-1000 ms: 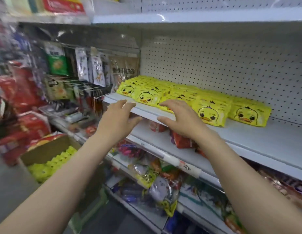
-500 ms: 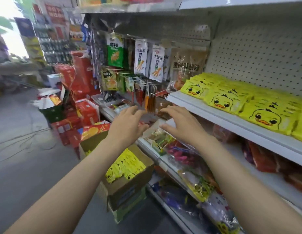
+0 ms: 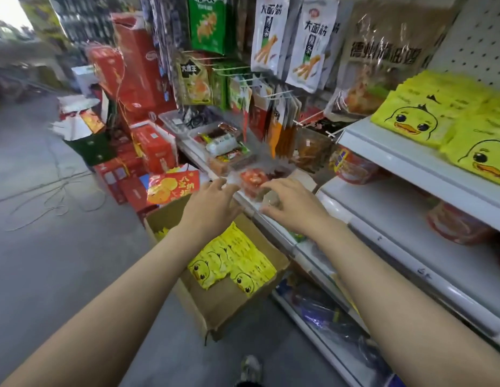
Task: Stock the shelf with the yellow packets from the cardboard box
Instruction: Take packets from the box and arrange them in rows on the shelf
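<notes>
Shop aisle, grey concrete floor [image 3: 61, 261] on the left, white metal shelving [image 3: 411, 247] on the right with a pegboard back. Snack bags [image 3: 304, 43] are hung on pegs above the lower shelf levels; red gift boxes [image 3: 137, 79] are stacked on the floor beyond. A loose cable is seen lying on the floor at far left.

An open cardboard box [image 3: 221, 305] is set on the floor just beside the shelving base. Yellow packets in the box [image 3: 232, 263] with a duck face print are lying flat inside, toward its far side; bare brown bottom is visible nearer the camera. More yellow packets on the shelf [image 3: 444, 121] are lined along the upper right shelf level, near its front edge, stacked in rows.

Both forearms are extended forward. The left hand [image 3: 209, 208] is held above the far part of the box, fingers spread and relaxed, nothing held. The right hand [image 3: 293, 205] is held just beside it, over the edge of a lower shelf, fingers loosely bent, nothing gripped. The hands are slightly apart, not touching. No packet is touched by either hand.

A shoe tip [image 3: 250, 368] is seen at bottom centre. Motion blur is present around the hands and the items behind them.
</notes>
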`<state>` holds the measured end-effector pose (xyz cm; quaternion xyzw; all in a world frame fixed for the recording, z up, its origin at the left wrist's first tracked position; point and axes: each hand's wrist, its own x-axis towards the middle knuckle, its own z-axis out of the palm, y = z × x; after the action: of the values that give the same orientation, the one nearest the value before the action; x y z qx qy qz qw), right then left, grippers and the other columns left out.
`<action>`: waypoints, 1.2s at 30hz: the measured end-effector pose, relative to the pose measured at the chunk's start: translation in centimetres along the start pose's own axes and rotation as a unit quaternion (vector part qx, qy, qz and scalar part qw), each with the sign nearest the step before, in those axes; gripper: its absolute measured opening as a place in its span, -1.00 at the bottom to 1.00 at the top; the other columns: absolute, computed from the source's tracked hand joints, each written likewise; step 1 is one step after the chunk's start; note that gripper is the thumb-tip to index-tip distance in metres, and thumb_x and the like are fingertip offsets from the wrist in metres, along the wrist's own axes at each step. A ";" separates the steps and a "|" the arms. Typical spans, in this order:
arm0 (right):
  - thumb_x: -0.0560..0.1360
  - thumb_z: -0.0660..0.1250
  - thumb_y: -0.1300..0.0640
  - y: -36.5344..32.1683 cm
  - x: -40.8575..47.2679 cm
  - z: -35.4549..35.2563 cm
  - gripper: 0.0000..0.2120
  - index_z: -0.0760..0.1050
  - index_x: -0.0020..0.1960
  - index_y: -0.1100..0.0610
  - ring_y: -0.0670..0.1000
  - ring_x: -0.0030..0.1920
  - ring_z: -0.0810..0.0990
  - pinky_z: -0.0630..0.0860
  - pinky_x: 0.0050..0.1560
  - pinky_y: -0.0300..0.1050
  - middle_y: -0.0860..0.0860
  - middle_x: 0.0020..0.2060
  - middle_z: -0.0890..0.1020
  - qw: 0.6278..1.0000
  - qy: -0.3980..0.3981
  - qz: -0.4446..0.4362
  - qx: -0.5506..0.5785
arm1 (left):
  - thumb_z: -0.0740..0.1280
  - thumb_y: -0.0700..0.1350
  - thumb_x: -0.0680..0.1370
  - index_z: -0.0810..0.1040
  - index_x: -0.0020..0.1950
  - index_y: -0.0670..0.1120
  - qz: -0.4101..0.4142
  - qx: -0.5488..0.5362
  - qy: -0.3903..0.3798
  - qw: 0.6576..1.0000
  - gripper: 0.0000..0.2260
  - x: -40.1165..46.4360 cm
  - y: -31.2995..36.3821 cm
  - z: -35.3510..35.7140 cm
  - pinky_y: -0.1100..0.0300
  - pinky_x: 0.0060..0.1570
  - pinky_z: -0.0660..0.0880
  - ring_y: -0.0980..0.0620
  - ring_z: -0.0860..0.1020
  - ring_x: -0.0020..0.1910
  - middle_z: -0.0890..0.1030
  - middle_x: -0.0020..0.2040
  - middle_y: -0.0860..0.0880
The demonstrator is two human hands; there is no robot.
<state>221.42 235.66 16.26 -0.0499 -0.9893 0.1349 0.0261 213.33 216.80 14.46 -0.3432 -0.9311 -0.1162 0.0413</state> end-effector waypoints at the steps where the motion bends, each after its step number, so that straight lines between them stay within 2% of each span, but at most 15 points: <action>1: 0.53 0.31 -0.18 0.6 1.4 1.0 -0.50 0.38 0.41 -0.05 0.07 0.39 0.35 0.37 0.33 0.01 -0.06 0.39 0.43 1.000 -0.014 0.005 0.004 | 0.30 0.12 0.54 0.40 0.39 0.01 -0.004 -0.004 -0.011 1.000 -0.56 1.0 -0.7 1.0 -0.11 0.16 0.48 -0.18 0.37 0.33 0.42 0.38 -0.09; 7: 0.54 0.31 -0.18 4.2 8.6 7.6 -0.48 0.34 0.43 -0.03 0.09 0.44 0.30 0.35 0.36 0.09 -0.02 0.44 0.38 0.992 -0.114 0.030 0.032 | 0.27 0.18 0.56 0.35 0.44 0.04 -0.050 0.003 -0.094 0.994 -0.52 6.2 -4.6 7.3 -0.09 0.24 0.41 -0.16 0.34 0.38 0.37 0.43 -0.08; 12: 0.55 0.33 -0.11 6.2 11.9 14.3 -0.45 0.34 0.47 0.08 0.13 0.45 0.31 0.31 0.38 0.00 0.07 0.44 0.40 0.975 -0.205 0.053 0.067 | 0.26 0.19 0.56 0.34 0.44 0.05 -0.082 -0.011 -0.183 0.980 -0.51 7.5 -8.2 14.1 -0.12 0.24 0.43 -0.18 0.37 0.36 0.38 0.42 -0.10; 18: 0.54 0.35 -0.13 8.1 12.1 23.9 -0.47 0.39 0.43 0.07 0.18 0.38 0.40 0.41 0.29 0.06 0.14 0.36 0.46 0.943 -0.290 0.132 0.098 | 0.32 0.17 0.53 0.35 0.43 0.06 -0.084 -0.030 -0.315 0.945 -0.49 7.5 -12.8 22.9 -0.13 0.22 0.46 -0.19 0.39 0.35 0.40 0.40 -0.10; 22: 0.51 0.41 -0.10 9.0 10.9 30.6 -0.46 0.42 0.40 0.10 0.18 0.34 0.45 0.44 0.23 0.01 0.13 0.33 0.50 0.907 -0.337 0.213 0.135 | 0.40 0.16 0.48 0.39 0.41 0.05 -0.073 -0.051 -0.395 0.914 -0.46 7.4 -16.2 28.4 -0.08 0.18 0.48 -0.17 0.44 0.29 0.45 0.34 -0.12; 24: 0.47 0.44 -0.11 9.2 10.2 33.5 -0.43 0.43 0.39 0.10 0.17 0.32 0.49 0.46 0.24 0.03 0.13 0.32 0.52 0.888 -0.350 0.257 0.150 | 0.43 0.15 0.45 0.41 0.40 0.04 -0.064 -0.061 -0.422 0.902 -0.44 7.3 -17.8 30.7 -0.06 0.20 0.46 -0.17 0.45 0.27 0.46 0.34 -0.13; 28: 0.44 0.50 -0.04 9.3 9.4 37.7 -0.43 0.45 0.38 0.12 0.16 0.30 0.50 0.45 0.21 -0.04 0.13 0.30 0.55 0.860 -0.339 0.343 0.169 | 0.45 0.12 0.44 0.38 0.43 0.06 -0.033 -0.063 -0.451 0.890 -0.41 7.2 -20.5 35.1 -0.12 0.31 0.38 -0.19 0.30 0.41 0.37 0.43 -0.13; 32: 0.41 0.52 -0.04 9.7 8.9 40.2 -0.48 0.48 0.29 0.08 0.17 0.25 0.51 0.46 0.16 0.00 0.09 0.24 0.56 0.865 -0.295 0.384 0.132 | 0.46 0.12 0.43 0.39 0.44 0.09 0.024 -0.052 -0.450 0.891 -0.39 7.6 -22.5 38.4 -0.06 0.41 0.23 -0.16 0.17 0.49 0.29 0.50 -0.10; 36: 0.37 0.55 -0.04 9.3 9.0 41.8 -0.54 0.45 0.16 0.06 0.16 0.19 0.52 0.43 0.11 0.00 0.06 0.17 0.55 0.870 -0.270 0.400 0.098 | 0.49 0.11 0.40 0.38 0.44 0.08 0.061 -0.042 -0.435 0.897 -0.36 8.1 -23.7 40.4 -0.08 0.35 0.27 -0.14 0.20 0.47 0.30 0.49 -0.07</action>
<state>210.63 234.48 -26.16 -0.4004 -0.8348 0.2386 -0.2931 191.92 214.27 -27.90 -0.4171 -0.8277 0.0083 -0.3753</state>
